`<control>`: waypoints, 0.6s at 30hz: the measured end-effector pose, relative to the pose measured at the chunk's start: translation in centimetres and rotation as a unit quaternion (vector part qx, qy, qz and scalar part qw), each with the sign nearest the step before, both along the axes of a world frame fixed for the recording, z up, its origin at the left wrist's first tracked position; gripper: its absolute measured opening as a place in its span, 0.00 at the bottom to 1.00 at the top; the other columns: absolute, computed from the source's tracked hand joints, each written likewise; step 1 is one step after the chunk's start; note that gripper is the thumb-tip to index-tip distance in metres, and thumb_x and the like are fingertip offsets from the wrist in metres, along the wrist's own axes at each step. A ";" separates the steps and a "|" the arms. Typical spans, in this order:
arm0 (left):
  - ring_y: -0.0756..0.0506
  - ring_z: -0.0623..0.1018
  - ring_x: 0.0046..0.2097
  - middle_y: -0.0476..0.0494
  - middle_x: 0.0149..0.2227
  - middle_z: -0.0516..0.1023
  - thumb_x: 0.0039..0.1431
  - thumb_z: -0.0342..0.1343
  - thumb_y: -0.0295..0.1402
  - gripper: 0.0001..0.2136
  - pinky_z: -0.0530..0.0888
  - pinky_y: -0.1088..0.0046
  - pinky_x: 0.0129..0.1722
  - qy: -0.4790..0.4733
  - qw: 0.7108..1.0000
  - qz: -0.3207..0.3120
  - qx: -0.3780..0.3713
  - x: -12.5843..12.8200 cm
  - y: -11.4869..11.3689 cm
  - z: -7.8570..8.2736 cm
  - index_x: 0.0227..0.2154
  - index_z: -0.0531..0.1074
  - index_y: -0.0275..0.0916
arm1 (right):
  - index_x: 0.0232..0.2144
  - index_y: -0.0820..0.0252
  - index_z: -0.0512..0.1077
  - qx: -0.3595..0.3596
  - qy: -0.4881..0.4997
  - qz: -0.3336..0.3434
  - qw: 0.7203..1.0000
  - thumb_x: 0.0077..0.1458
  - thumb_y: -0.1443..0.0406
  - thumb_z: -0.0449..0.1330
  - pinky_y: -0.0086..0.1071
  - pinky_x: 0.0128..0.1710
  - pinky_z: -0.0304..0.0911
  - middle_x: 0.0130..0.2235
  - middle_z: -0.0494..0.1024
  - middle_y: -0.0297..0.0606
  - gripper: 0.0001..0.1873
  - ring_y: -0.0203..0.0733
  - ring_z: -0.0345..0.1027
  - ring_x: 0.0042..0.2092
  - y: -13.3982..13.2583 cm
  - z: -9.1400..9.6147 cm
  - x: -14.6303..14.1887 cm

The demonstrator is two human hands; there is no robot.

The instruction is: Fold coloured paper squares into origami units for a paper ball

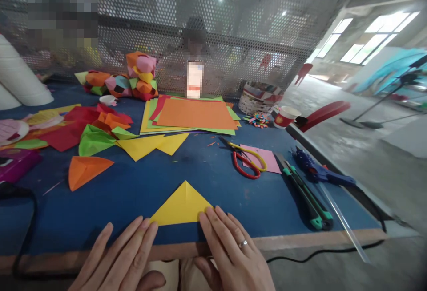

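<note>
Perforated metal screen (227, 24) stands behind the blue worktop (133, 197). Far side: stack of coloured paper (196, 114), basket (255, 99), paper cup (286, 118). Left: orange folded piece (88, 171), green folded piece (95, 140), black cable (33, 220). Right: scissors (250, 162) partly over pink paper (271, 161), box cutter (305, 193), glue gun (322, 173), clear stick (343, 222) poking past the front edge.

Yellow folded triangle (182, 204) lies flat front-centre, near the worktop's front edge. Apex points away from the person, toward the stack; long base runs left-right, roughly along that edge. Left hand (125, 255) is flat, fingers extended, fingertips at the base's left corner. Right hand (231, 242), ringed, likewise flat and ungripped, fingertips over the right corner. Bare blue surface shows from apex to stack and across to the scissors; front edge runs under both hands.
</note>
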State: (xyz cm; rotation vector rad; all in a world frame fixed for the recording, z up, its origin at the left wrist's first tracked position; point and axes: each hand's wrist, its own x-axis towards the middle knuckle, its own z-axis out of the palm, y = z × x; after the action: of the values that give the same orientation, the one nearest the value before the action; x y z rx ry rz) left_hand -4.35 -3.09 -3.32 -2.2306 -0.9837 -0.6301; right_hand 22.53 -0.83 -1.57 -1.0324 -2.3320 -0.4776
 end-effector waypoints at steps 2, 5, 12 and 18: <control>0.39 0.81 0.51 0.33 0.52 0.82 0.72 0.52 0.41 0.21 0.55 0.48 0.72 -0.006 1.000 -0.002 0.014 0.4 0.3 0.7 0.51 0.77 0.26 | 0.57 0.67 0.75 -0.003 0.003 -0.008 1.000 0.72 0.55 0.52 0.37 0.51 0.76 0.55 0.81 0.41 0.24 0.46 0.76 0.56 -0.1 -0.1 0.2; 0.39 0.80 0.51 0.32 0.49 0.83 0.71 0.52 0.44 0.23 0.53 0.47 0.73 -0.005 1.000 0.002 0.009 1.9 0.7 1.4 0.50 0.77 0.25 | 0.56 0.66 0.75 0.007 0.013 -0.017 1.000 0.71 0.55 0.53 0.40 0.51 0.75 0.53 0.82 0.43 0.23 0.47 0.77 0.53 -0.1 -0.2 -0.2; 0.40 0.78 0.56 0.35 0.53 0.81 0.71 0.50 0.48 0.26 0.62 0.61 0.69 -0.020 0.998 -0.059 -0.025 6.2 2.1 1.4 0.50 0.76 0.27 | 0.52 0.62 0.77 0.019 0.033 -0.022 0.999 0.72 0.55 0.51 0.41 0.52 0.70 0.50 0.84 0.41 0.21 0.47 0.76 0.51 0.2 0.1 -0.8; 0.38 0.79 0.54 0.31 0.51 0.81 0.74 0.44 0.41 0.24 0.70 0.62 0.60 -0.013 0.999 -0.046 0.007 5.8 1.7 1.4 0.50 0.77 0.23 | 0.53 0.62 0.77 0.010 0.037 -0.019 0.999 0.72 0.51 0.50 0.42 0.50 0.71 0.51 0.84 0.39 0.25 0.46 0.77 0.51 0.2 0.0 -0.3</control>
State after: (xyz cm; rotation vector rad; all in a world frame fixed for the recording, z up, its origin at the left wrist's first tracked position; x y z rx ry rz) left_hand 1.42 -1.40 -1.91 -2.2705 -0.8906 -0.7061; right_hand 22.27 -0.66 -1.61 -1.0685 -2.2427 -0.4687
